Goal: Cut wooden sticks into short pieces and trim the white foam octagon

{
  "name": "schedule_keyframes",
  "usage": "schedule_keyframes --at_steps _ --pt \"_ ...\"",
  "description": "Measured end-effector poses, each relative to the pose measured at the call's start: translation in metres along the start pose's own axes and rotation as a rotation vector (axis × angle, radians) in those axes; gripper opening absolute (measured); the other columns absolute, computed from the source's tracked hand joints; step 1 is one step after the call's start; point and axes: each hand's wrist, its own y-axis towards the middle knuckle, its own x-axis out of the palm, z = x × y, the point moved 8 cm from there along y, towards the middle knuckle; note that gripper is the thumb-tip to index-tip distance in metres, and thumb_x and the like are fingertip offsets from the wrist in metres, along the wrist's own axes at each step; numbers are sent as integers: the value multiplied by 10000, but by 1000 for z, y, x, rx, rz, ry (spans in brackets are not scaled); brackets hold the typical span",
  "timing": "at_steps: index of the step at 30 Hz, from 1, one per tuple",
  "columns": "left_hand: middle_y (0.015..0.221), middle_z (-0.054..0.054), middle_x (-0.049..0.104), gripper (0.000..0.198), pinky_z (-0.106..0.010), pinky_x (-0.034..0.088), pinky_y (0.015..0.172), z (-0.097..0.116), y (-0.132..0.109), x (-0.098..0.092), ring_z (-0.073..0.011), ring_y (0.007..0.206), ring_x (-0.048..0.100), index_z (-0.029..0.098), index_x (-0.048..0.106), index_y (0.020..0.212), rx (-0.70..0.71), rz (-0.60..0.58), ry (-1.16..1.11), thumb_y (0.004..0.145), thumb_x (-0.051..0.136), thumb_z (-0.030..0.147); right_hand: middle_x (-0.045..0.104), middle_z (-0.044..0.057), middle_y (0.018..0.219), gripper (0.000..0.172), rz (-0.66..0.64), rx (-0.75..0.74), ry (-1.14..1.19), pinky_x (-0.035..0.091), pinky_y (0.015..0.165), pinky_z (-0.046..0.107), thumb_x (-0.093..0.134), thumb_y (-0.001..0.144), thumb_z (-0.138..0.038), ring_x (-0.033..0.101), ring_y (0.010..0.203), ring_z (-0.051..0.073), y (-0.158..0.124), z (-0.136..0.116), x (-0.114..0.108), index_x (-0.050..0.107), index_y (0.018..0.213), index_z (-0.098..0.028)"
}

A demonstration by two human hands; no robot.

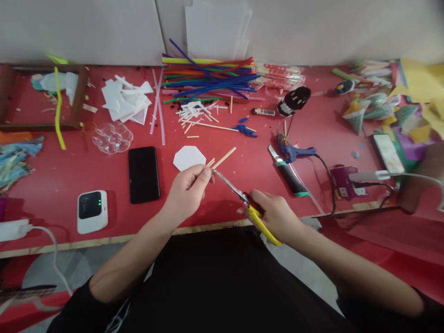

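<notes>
My left hand point(189, 187) is closed in a pinch on thin wooden sticks point(224, 158) that poke out toward the upper right. My right hand point(274, 212) grips yellow-handled scissors point(239, 194). The blades point up-left and their tips meet the sticks right at my left fingertips. A white octagonal piece point(189, 157) lies on the red table point(243, 185) just behind my left hand.
A black phone point(143, 174) and a white device point(92, 211) lie to the left. A blue glue gun point(293, 151), a utility knife point(287, 171) and cables sit to the right. Coloured straws point(208, 76), white scraps point(125, 99) and paper cones point(357, 115) fill the back.
</notes>
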Motion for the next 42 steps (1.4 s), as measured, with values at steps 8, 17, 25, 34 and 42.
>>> schedule_keyframes --at_steps 8,17,25,34,42 --pt "520 111 168 286 -138 187 371 -30 -7 25 -54 439 92 165 553 730 -500 -302 -757 997 474 232 495 -13 633 319 1 -34 -128 313 521 265 486 932 -489 443 502 130 2 8 4 404 740 -248" --pt "517 96 208 279 -140 282 410 -64 5 19 -67 447 147 159 577 753 -463 -116 -859 1004 469 217 525 -14 631 406 5 40 -80 307 522 263 603 806 -619 446 532 131 20 37 6 488 785 -230" --pt "527 94 212 268 -172 261 455 -37 -3 10 -79 472 156 188 524 745 -361 -334 -592 975 530 327 601 32 682 449 71 255 -239 350 557 304 590 780 -672 552 604 195 23 74 -7 553 824 -227" --pt "854 -24 624 212 -286 374 681 -2 -7 12 -167 748 547 205 558 976 189 -130 682 1044 391 316 654 159 1109 197 499 -34 -370 495 909 491 557 904 -252 620 1041 308 10 19 -41 677 1045 -184" --pt "934 -94 682 225 -313 397 717 -11 -11 31 -242 884 588 193 622 996 313 -195 1079 993 397 177 575 183 1352 337 522 -401 -387 456 1003 564 607 928 -191 487 1283 358 2 -63 -35 610 1264 -207"
